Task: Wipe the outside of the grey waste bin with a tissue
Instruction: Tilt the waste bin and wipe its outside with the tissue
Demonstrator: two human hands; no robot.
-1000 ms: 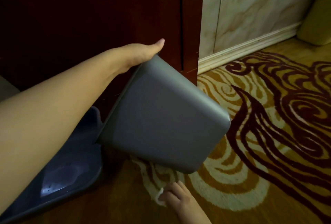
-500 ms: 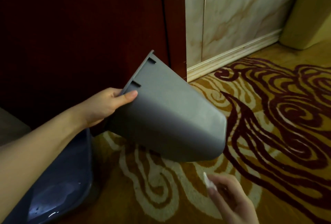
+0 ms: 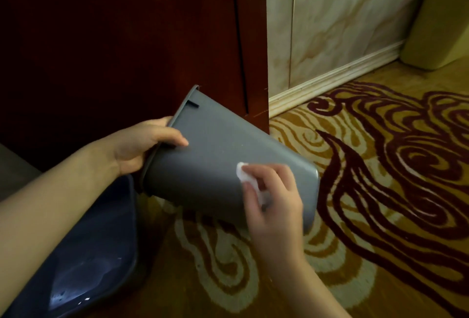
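Note:
The grey waste bin [image 3: 215, 155] is held tipped on its side above the carpet, with its base pointing right and its rim to the left. My left hand [image 3: 144, 145] grips the bin at the rim, thumb over the outer wall. My right hand [image 3: 272, 201] presses a small white tissue [image 3: 243, 173] flat against the bin's upper side wall, near the base end. The tissue is partly hidden under my fingers.
A dark blue plastic basin [image 3: 96, 261] lies on the floor at the lower left. A dark red wooden cabinet [image 3: 127, 38] stands behind the bin. A yellow-green bin [image 3: 441, 23] stands by the marble wall at the far right. Patterned carpet [image 3: 380, 190] covers the floor.
My right hand rose from below the bin and laid the tissue on its side wall. My left hand shifted its grip along the rim, and the bin tilted lower.

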